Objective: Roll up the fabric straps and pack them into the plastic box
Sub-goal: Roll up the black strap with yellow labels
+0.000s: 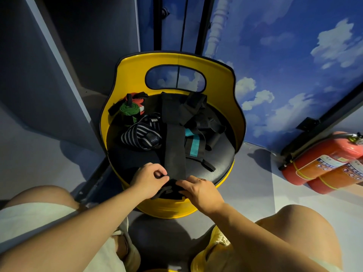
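Room: blue sky-and-cloud wall (284, 55) across the upper right of the frame, grey floor (255, 173) below it, two red fire extinguishers (322, 163) lying at the right edge. Centre of frame: yellow barrel seat (176, 59) with a black cushion top (133, 154).

On the cushion: long black strap (173, 138) laid flat, running from the backrest down to the near edge. To its left, a black-and-white striped strap (139, 134) in a loose heap; upper left of that, a green and red rolled strap (130, 108). To the right, a black strap with a teal band (194, 142), tangled with others.

Left hand (150, 178): fingers curled, pinching the near end of the long black strap. Right hand (198, 189): fingers bent over the same end, gripping it where the fabric is bunched or folded at the seat's front edge. Hands nearly touch.

Plastic box: cannot locate.
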Motion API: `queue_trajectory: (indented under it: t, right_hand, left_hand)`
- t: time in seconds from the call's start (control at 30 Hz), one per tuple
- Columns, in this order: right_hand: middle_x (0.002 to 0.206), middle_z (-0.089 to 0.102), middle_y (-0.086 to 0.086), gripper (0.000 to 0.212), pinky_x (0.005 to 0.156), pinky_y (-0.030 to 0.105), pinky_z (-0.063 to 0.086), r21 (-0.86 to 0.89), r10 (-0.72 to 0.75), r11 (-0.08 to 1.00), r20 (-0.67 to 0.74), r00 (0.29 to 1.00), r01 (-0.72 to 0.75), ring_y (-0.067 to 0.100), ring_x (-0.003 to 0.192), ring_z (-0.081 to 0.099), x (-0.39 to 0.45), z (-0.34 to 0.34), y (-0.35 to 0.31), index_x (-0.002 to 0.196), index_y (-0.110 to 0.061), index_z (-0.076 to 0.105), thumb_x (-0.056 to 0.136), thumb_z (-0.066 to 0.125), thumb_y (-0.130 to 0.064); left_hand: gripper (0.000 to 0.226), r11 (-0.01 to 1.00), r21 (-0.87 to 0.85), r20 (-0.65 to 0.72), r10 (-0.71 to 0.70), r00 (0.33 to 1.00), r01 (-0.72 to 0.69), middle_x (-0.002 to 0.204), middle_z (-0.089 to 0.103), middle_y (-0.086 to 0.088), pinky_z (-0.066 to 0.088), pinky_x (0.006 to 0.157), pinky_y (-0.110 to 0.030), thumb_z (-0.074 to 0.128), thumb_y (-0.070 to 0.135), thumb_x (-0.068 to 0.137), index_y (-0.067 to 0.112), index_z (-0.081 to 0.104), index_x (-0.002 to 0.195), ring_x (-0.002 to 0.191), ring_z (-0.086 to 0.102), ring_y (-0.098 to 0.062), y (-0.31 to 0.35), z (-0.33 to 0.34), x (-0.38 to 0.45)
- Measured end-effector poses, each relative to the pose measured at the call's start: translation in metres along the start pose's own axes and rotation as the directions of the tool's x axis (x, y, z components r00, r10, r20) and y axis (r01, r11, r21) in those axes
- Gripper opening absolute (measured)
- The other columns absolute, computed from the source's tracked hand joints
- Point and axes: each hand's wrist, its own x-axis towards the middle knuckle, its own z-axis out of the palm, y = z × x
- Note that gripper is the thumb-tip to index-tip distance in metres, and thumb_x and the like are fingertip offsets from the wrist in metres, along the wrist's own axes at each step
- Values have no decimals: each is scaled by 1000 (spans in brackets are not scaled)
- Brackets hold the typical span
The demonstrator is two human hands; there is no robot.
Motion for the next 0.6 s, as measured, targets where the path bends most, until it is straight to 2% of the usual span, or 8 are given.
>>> queue_trajectory:
  t: [0.03,0.13,0.23,0.3,0.37,0.47,0.53,0.6]
  right_hand:
    - [98,65,3,32,62,41,58,12,3,1000,-5,1000,-3,29,76,67,1,0,0,131,-26,58,101,51,-35]
    - [96,69,3,30,64,41,58,103,52,993,-32,998,-49,29,79,69,2,0,0,122,-23,67,94,60,-33]
    - [99,72,5,32,70,41,58,173,86,982,-29,996,-80,28,84,69,2,-1,2,122,-19,70,92,64,-31]
    - [102,71,5,35,74,38,57,205,98,975,-21,995,-92,26,88,68,2,-1,5,125,-17,70,93,66,-32]
    - [106,67,4,39,78,37,57,225,113,968,-5,994,-109,24,91,66,3,1,8,129,-16,67,96,63,-36]
    - [109,61,3,41,81,35,55,291,160,945,-4,987,-152,22,92,63,3,2,9,134,-14,64,100,57,-36]
    - [109,64,3,37,82,32,53,341,191,923,-2,982,-179,20,95,62,4,2,10,132,-15,65,100,57,-32]
    - [108,67,3,28,81,30,53,364,215,910,-1,977,-199,20,96,62,5,3,11,122,-16,66,99,61,-29]
  left_hand:
    - [6,996,22,16,88,996,-88,92,65,13,56,78,-31,77,40,85,35,73,86,87,64,-8,1,-2,-1]
    - [24,959,142,224,210,952,-245,88,68,19,53,74,-25,77,52,79,38,76,98,84,62,-2,2,-6,-9]
    - [39,861,350,275,281,919,-368,110,68,15,52,85,-28,73,48,87,36,69,123,100,62,-9,-6,-1,-9]
    - [42,853,358,240,308,921,-378,123,68,8,52,95,-33,68,43,93,33,64,134,111,63,-15,-10,4,-8]
    - [42,882,300,210,311,927,-364,124,69,4,53,94,-34,68,40,94,35,61,136,111,64,-17,-12,6,-6]
    - [27,929,222,198,253,947,-295,108,69,3,54,79,-33,69,42,93,43,62,119,91,65,-15,-18,6,-1]
    - [19,955,178,186,203,961,-236,104,64,4,55,80,-37,70,43,91,44,65,109,88,63,-15,-22,8,1]
    - [17,966,134,172,199,965,-223,106,64,8,55,87,-39,74,42,88,42,69,105,96,62,-13,-25,11,3]
